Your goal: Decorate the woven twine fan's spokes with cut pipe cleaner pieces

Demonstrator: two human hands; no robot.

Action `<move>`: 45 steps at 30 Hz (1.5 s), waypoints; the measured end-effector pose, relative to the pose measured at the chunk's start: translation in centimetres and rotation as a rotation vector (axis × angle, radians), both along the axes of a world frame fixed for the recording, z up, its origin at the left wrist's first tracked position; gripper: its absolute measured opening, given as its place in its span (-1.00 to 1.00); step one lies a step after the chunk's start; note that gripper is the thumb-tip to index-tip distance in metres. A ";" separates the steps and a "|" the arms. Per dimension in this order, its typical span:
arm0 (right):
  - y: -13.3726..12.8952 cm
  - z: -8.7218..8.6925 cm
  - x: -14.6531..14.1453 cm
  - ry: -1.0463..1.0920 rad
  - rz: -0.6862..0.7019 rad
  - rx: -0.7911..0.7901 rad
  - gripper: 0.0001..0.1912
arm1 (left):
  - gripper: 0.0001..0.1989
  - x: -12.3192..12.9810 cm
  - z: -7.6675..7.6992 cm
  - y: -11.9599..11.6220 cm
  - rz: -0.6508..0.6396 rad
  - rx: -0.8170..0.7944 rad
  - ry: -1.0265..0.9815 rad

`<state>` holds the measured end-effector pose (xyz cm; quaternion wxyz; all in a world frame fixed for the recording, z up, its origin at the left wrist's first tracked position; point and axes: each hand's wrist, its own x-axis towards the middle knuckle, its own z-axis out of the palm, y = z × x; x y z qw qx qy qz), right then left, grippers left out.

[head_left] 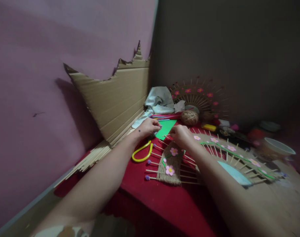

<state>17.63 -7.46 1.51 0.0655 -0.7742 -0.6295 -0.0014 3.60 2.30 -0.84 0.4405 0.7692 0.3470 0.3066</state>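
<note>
My left hand [150, 127] is closed above the red cloth, its fingertips pinched on something small that I cannot make out. To its right, my right hand [181, 135] is closed too, and the end of a thin wooden stick [166, 135] pokes out from its fingers. Below and beyond that hand curves a fan-shaped piece of woven twine [168, 164] on sticks, decorated with pink flowers [170, 170] and green stems. Purple tips [147, 177] cap several sticks on the left side. Yellow-handled scissors [142, 159] lie under my left wrist, their blades hidden. A green sheet [167, 129] lies between the hands.
Torn cardboard [120, 102] leans on the pink wall, with bundled sticks [98, 156] at its foot. Behind my hands are a twine ball [189, 117], grey cloth [160, 98] and another flowered fan [199, 95]. A plastic tub [278, 146] stands right.
</note>
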 end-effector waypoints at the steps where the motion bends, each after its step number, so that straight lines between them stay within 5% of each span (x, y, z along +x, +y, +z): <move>1: 0.1 -0.2 0.0 -0.009 -0.004 -0.009 -0.72 | -0.91 0.1 -0.1 0.0 -0.002 -0.001 0.012; 9: 0.8 -1.5 -1.2 -0.069 0.008 -0.040 -0.73 | -0.92 0.7 -0.7 0.3 -0.007 -0.035 0.041; 18: -1.0 1.3 -1.3 0.014 0.010 0.094 -0.70 | -0.87 0.4 0.8 -2.0 -0.132 -0.265 -0.116; 25: -1.4 1.6 -1.5 0.071 -0.022 0.199 -0.70 | -0.83 0.2 0.6 -2.0 -0.179 -0.392 -0.198; 45: -1.2 0.9 -1.2 0.143 -0.006 0.314 -0.71 | -0.83 0.1 0.5 -1.9 -0.184 -0.445 -0.204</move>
